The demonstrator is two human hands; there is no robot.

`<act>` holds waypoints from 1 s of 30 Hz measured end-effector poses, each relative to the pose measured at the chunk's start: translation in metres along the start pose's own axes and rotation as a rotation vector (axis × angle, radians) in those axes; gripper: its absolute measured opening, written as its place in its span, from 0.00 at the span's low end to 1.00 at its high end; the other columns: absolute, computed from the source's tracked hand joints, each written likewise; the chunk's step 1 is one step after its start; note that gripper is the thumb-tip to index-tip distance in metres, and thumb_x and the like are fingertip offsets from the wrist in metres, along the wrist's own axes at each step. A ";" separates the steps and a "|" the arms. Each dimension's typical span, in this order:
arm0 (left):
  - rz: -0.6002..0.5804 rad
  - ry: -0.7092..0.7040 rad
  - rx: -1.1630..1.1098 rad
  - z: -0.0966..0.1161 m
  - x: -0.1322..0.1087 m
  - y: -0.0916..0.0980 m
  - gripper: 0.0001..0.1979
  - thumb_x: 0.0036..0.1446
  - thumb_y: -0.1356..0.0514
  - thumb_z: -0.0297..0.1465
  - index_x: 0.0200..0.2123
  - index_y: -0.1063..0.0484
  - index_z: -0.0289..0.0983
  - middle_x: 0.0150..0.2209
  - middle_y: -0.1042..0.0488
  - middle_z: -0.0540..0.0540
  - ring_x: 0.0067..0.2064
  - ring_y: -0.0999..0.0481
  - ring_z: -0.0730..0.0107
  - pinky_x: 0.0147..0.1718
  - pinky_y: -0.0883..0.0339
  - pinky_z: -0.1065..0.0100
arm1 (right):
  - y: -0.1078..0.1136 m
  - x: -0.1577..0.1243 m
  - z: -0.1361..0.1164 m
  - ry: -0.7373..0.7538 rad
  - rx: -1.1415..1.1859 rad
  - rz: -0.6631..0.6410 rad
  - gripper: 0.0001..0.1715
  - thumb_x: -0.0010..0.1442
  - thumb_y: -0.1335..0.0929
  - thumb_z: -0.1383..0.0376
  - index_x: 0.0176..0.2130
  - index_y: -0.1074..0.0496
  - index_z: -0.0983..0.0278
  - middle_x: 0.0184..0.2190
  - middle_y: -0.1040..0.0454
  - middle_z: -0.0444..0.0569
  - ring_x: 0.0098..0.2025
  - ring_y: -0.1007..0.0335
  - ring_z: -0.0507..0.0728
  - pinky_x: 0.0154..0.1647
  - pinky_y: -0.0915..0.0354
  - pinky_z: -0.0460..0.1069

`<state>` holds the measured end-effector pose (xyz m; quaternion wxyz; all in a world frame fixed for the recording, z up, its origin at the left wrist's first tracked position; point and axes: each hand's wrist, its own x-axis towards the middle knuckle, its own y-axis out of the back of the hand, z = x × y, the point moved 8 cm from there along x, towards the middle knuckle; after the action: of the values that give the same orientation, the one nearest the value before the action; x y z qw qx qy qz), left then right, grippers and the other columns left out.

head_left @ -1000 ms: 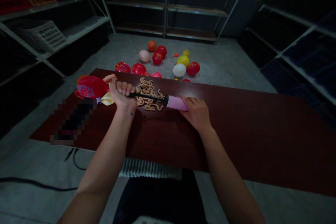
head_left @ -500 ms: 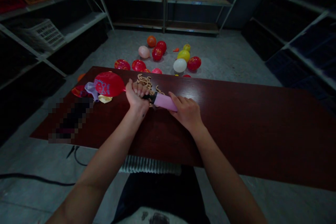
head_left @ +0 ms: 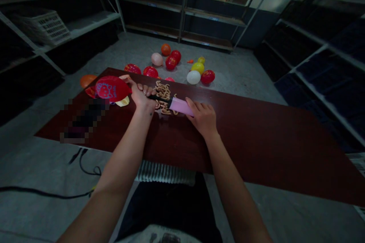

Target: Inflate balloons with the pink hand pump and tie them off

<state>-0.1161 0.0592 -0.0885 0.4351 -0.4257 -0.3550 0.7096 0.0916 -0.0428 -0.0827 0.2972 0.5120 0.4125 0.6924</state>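
A pink and black balloon pump (head_left: 180,106) lies slantwise between my hands above the table. My right hand (head_left: 203,117) is wrapped round its pink end. The fingers of my left hand (head_left: 142,97) close round the black end and the neck of a partly inflated red balloon (head_left: 112,88) with a blue cartoon print. That balloon points left, away from the pump. Beneath and behind the pump lies a pile of tan curled pieces (head_left: 163,90). A limp pale yellow balloon (head_left: 123,101) rests on the table left of my left hand.
The dark red-brown table (head_left: 265,133) stretches far to the right. At its left lies a dark blurred-out item (head_left: 87,119). Several inflated balloons, among them a white balloon (head_left: 193,77), lie on the floor beyond. Metal shelves (head_left: 154,3) line the walls; a black cable (head_left: 42,193) crosses the floor.
The view has shifted slightly. The red balloon and my left hand are a little further left, and more of the black part shows between my hands. My grips stay the same.
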 end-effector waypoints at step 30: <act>-0.129 -0.120 0.104 -0.007 -0.034 -0.032 0.32 0.77 0.55 0.39 0.18 0.57 0.37 0.13 0.59 0.56 0.14 0.59 0.79 0.15 0.56 0.72 | 0.016 -0.014 0.028 -0.147 0.066 0.021 0.36 0.62 0.30 0.57 0.67 0.34 0.58 0.44 0.20 0.51 0.41 0.30 0.60 0.42 0.42 0.52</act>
<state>-0.0908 0.0410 -0.0528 0.4793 -0.3355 -0.3700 0.7217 0.1232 -0.0547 -0.0717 0.3023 0.5752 0.4069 0.6420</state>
